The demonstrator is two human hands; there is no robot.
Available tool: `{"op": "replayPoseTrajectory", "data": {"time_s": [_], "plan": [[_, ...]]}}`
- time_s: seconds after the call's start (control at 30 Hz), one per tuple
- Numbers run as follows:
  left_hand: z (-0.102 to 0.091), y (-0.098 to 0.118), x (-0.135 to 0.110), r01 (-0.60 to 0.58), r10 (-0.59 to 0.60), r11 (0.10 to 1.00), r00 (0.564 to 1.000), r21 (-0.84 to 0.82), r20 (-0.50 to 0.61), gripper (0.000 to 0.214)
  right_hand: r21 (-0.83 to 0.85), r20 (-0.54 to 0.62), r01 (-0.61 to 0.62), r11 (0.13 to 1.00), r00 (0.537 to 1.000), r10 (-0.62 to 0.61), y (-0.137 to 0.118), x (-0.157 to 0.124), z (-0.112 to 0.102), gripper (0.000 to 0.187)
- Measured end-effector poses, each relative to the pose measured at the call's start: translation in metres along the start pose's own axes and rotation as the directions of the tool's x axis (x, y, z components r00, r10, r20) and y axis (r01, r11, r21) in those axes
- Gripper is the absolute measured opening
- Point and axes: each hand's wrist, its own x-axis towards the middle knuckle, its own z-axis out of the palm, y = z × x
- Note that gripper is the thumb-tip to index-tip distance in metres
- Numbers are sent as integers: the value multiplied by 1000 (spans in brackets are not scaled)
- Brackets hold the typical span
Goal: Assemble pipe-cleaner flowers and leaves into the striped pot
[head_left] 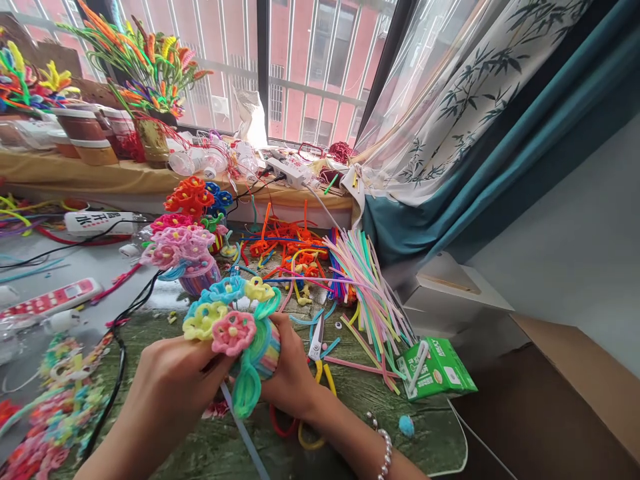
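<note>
Just above the table I hold a small striped flowerpot (pixel 271 355) with pipe-cleaner flowers. My right hand (pixel 295 373) wraps around the pot from the right. My left hand (pixel 175 373) is closed at the flowers, its fingertips hidden behind a pink pipe-cleaner flower (pixel 234 332). A yellow flower (pixel 204 321) and a blue flower (pixel 223 289) stand beside it. Green looped leaves (pixel 247 387) hang down the pot's front. Below my hands runs a thin grey-blue strip (pixel 244 430); whether I hold it I cannot tell. Yellow-handled scissors (pixel 317 347) lie by my right hand.
Behind the pot stands another pot of pink flowers (pixel 180 250). Loose pastel pipe cleaners (pixel 367 287) lie in a bundle at right, near a green box (pixel 440 370) and blue pompom (pixel 407 425). A black cable (pixel 121 360) crosses the left side. Cardboard boxes (pixel 575 373) stand at right.
</note>
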Motion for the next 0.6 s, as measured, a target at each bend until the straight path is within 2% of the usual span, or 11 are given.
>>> {"op": "replayPoseTrajectory", "data": {"time_s": [0.1, 0.3, 0.4, 0.5, 0.6], "plan": [[-1, 3, 1, -7, 5, 999, 999, -39, -50, 43, 29, 38, -47, 998, 998, 46, -1, 1, 0, 80], [5, 5, -1, 41, -46, 994, 998, -102, -39, 39, 63, 27, -41, 997, 999, 39, -2, 1, 2, 77], [6, 3, -2, 2, -8, 996, 998, -94, -68, 35, 73, 3, -28, 997, 1000, 28, -2, 0, 3, 78], [1, 2, -3, -37, 32, 996, 997, -83, -71, 49, 69, 2, -48, 996, 999, 48, -1, 0, 3, 81], [-2, 3, -2, -95, 93, 995, 993, -27, -69, 49, 47, -1, -59, 997, 998, 59, 0, 0, 2, 80]]}}
